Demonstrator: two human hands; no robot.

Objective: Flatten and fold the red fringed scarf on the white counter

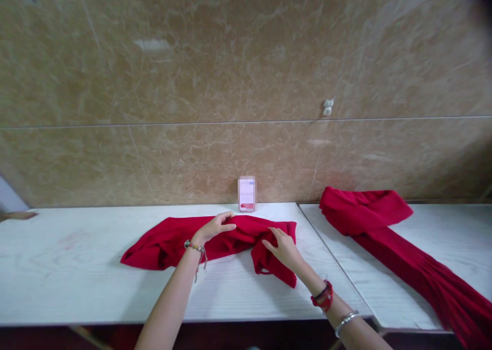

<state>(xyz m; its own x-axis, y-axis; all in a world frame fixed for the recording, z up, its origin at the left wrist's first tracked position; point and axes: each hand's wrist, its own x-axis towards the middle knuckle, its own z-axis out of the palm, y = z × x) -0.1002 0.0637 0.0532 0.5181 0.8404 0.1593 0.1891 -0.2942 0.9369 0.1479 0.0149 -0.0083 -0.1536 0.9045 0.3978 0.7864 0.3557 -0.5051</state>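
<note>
A crumpled red garment [180, 237] lies lengthwise on the white table, its kind not clear from the folds. My left hand [215, 228] rests over the middle of it, fingers stretched toward the wall and thumb apart. On the garment's right part lies my right hand [282, 246], its fingers slightly bent and spread from the thumb, touching the cloth. Just below that hand, a bunched end [277, 270] of the same red cloth hangs toward the table's front. Neither hand visibly grips the fabric.
A phone [246, 193] with a blurred screen leans upright against the tiled wall [230, 150]. To the right, a second red cloth piece [388, 247] with pleats stretches over the front edge. A seam [334, 258] divides the white table tops [77, 283]. A small cat figure [327, 107] sticks to the wall.
</note>
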